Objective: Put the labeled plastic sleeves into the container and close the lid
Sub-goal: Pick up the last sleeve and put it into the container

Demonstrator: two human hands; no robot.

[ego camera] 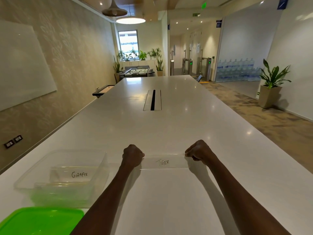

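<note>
- Nearest, the green lid (40,221) lies off, not yet fitted.
- The container (55,177) already holds the "Girafee" sleeve (76,173).
- My left hand (133,156) and right hand (199,152) pinch the "Tiger" sleeve (165,161) by its ends above the counter (169,126); it goes in next.
</note>
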